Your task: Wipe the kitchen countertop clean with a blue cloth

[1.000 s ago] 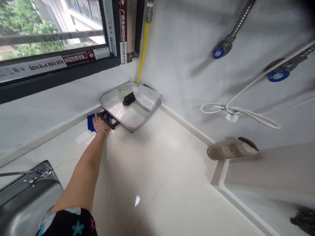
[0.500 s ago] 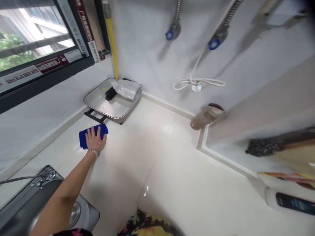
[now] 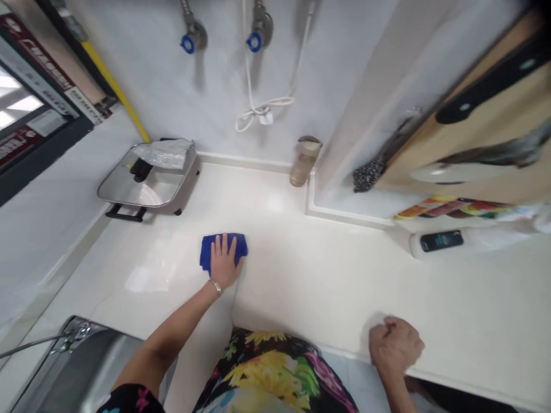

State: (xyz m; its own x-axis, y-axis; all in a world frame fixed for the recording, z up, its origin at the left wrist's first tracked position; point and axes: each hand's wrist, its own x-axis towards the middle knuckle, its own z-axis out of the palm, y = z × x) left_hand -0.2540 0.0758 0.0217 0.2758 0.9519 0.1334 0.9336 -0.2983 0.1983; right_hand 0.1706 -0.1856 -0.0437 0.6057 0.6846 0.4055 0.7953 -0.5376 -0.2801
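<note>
My left hand (image 3: pixel 224 264) lies flat with its fingers spread on a folded blue cloth (image 3: pixel 209 248), pressing it onto the white countertop (image 3: pixel 301 269) near the middle. My right hand (image 3: pixel 395 345) rests at the counter's front edge on the right, curled into a fist with nothing visible in it. A square electric pan with a glass lid (image 3: pixel 148 180) stands at the back left corner, well apart from the cloth.
A steel sink (image 3: pixel 73 367) is at the lower left. A brownish bottle (image 3: pixel 303 163) stands by the back wall. A phone (image 3: pixel 441 241) lies at the right beside a wooden board (image 3: pixel 473 149) with utensils. Two blue-handled valves (image 3: pixel 188 43) and a white cord (image 3: pixel 262 112) hang on the wall.
My left hand has slid the blue cloth from beside the pan's handle toward the middle of the counter. The view has swung right, bringing my right fist into sight.
</note>
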